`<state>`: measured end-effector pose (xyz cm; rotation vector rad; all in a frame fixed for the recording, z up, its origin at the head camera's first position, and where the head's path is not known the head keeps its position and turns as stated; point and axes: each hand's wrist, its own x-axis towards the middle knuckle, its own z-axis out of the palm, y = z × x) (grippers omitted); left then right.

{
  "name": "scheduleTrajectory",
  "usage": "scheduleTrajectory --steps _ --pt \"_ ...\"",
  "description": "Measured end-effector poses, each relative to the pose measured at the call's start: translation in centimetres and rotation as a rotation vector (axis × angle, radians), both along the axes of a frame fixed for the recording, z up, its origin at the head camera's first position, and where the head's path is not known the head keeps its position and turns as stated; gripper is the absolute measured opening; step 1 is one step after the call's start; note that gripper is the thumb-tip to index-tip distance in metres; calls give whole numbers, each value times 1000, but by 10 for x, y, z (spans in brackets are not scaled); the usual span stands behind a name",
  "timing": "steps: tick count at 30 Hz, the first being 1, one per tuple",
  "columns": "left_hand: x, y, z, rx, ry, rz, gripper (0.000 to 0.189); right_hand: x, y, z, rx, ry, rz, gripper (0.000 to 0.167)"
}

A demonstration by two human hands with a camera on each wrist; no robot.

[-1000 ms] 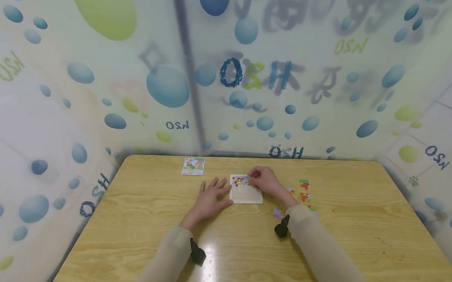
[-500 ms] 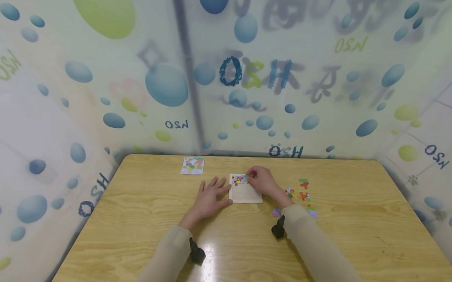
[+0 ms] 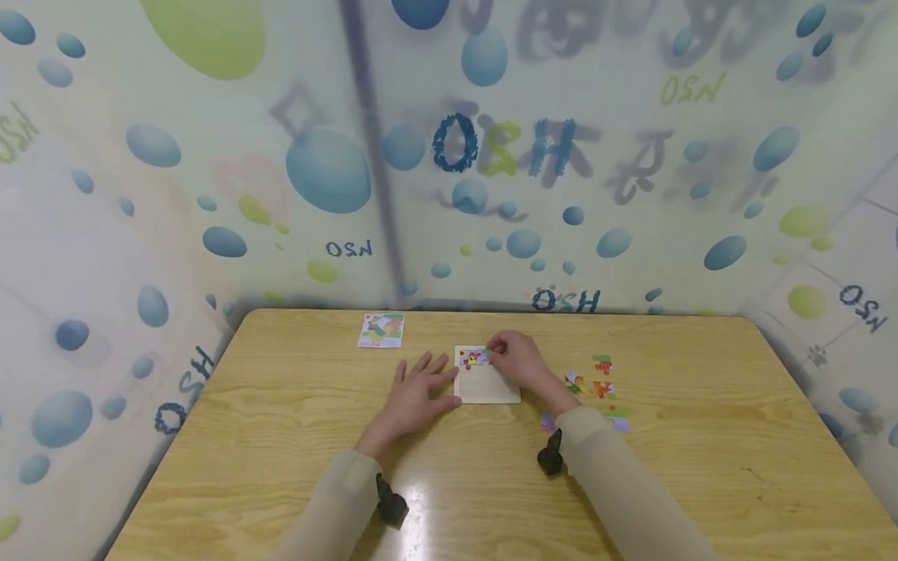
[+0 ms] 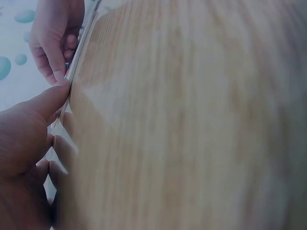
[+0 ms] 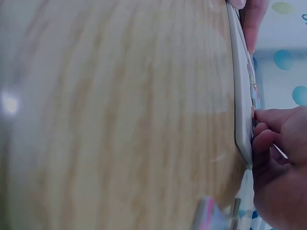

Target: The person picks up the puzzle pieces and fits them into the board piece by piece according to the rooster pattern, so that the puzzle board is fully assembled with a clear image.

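Note:
A pale, square puzzle tray (image 3: 487, 389) lies on the table, with joined colourful puzzle pieces (image 3: 472, 359) along its far left part. My right hand (image 3: 522, 361) is over the tray's far right part, thumb and fingertips pinching a small puzzle piece mostly hidden by them. In the right wrist view, the right hand (image 5: 283, 148) has its fingertips down at the tray's surface. My left hand (image 3: 413, 401) lies with spread fingers at the tray's left edge, thumb and a fingertip touching it. The left wrist view shows the left thumb (image 4: 45, 103) against the tray's rim.
Several loose puzzle pieces (image 3: 603, 391) lie right of the tray, some partly covered by the right forearm. A square picture card (image 3: 381, 331) lies at the table's far left. A patterned wall (image 3: 449, 264) stands behind the wooden table (image 3: 280, 440).
My right hand has shifted slightly left along the tray's far side, and its sleeve uncovers more of the loose pieces. The left hand stays in place at the tray's edge.

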<state>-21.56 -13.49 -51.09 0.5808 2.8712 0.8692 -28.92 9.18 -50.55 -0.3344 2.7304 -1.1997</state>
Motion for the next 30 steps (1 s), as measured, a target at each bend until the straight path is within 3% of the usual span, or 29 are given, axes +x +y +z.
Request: scheduleTrajectory --steps 13,30 --pt "0 0 -2 -9 7 -7 57 1 1 -3 20 80 38 10" --pt "-1 1 -1 1 -1 -2 57 2 3 -5 6 69 13 10"
